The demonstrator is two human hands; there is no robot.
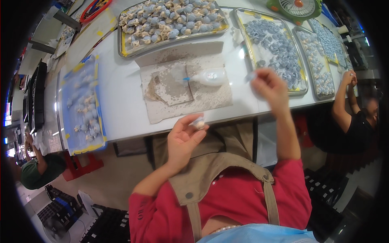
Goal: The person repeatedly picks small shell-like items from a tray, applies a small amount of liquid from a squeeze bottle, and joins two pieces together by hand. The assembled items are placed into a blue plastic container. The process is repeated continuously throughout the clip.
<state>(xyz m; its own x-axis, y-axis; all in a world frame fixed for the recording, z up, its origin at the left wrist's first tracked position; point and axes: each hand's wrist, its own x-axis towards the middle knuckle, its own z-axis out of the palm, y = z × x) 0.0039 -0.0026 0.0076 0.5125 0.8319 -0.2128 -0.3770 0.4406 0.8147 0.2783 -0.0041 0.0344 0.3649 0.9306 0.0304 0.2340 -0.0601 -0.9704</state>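
Broadly, the white counter (121, 101) carries a far tray (120, 40) of cream-and-blue figures, a right tray (256, 50) of blue pieces, and central stained cardboard (210, 99) with a white bottle (212, 77) on it. At the near edge, the left hand (188, 133) grips a small figure (199, 123) between its fingers; farther right, the right hand (268, 85) pinches a blurred pale-blue piece (251, 77).

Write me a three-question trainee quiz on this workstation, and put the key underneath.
1. Which of the wearer's hands holds the small blue-and-cream figurine?
2. True or false: the white squeeze bottle lies on its side on the stained cardboard.
3. Where is the green fan?
a) On the cardboard
b) Beyond the cardboard, to its right
c) Left of the cardboard

Key: 1. The left hand. 2. True. 3. b.
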